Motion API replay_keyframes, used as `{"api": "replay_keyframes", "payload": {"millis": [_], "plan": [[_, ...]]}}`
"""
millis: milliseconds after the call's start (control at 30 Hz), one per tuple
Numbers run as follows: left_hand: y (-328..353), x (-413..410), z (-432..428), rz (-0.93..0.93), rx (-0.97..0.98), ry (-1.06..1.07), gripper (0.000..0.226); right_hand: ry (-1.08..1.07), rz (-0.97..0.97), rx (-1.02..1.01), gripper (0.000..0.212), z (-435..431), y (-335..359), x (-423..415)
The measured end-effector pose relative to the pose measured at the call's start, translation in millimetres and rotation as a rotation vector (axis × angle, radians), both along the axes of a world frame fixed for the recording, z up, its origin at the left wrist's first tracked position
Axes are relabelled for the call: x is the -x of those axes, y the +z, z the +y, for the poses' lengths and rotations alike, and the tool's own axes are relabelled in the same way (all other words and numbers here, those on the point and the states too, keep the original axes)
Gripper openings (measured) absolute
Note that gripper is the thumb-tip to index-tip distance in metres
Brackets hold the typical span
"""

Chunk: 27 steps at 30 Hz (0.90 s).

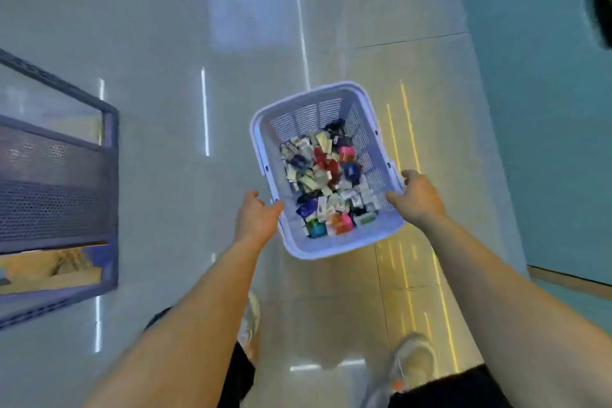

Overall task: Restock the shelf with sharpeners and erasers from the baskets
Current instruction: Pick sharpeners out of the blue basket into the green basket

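Down in the head view, a pale blue basket [331, 250] sits over the glossy tiled floor [165, 43]; whether it rests on the tiles or hangs above them I cannot tell. Small coloured packets [326, 182], too blurred to sort into sharpeners and erasers, are heaped in its near half. The left hand [256, 219] reaches to the basket's near left corner, its fingers fairly straight and close together, tips touching the rim, thumb raised apart. The right hand [417, 197] holds the basket's right rim, thumb lying inside the wall and fingers curled round the outside. Well left of the basket stands a dark perforated metal shelf [56, 192]. Nearer than the basket, below the forearms, are two pale shoes [414, 358].
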<state>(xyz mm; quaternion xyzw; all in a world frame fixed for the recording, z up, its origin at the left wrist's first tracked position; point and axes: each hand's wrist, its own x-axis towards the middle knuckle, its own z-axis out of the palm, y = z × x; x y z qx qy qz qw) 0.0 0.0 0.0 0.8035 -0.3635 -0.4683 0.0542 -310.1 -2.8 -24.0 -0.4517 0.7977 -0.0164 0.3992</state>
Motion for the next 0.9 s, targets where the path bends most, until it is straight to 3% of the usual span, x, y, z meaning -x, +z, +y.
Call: {"api": "replay_keyframes", "payload": {"millis": [100,233,300,400,567,767,900], "plan": [[-46.5,10.0,-5.2,0.05,0.058,0.137,0.07,-0.03,-0.018,0.075,0.063,-16.6,-43.4,1.5],[-91.8,30.0,2.0,0.026,0.152,0.184,0.039,-0.008,-0.057,0.109,0.059,-32.7,-80.6,1.6],[-95.9,34.3,5.5,-0.042,0.217,0.182,0.022,-0.005,-0.013,0.102,0.052,-30.5,-84.7,0.6],[-67.7,29.3,10.5,-0.012,0.272,0.167,0.024,-0.076,-0.02,0.071,0.05,-7.0,-62.3,-6.6],[43.2,3.0,30.1,-0.008,0.245,0.05,0.015,-0.173,-0.094,0.047,0.027,53.6,53.2,-28.9],[261.3,-36.4,55.8,0.066,0.225,0.048,0.016,-0.173,-0.075,0.013,0.039,81.8,270.0,-66.1],[403.4,-85.9,58.4,0.111,0.229,0.023,0.014,-0.179,-0.074,0.042,0.03,77.7,419.6,-102.4]]}}
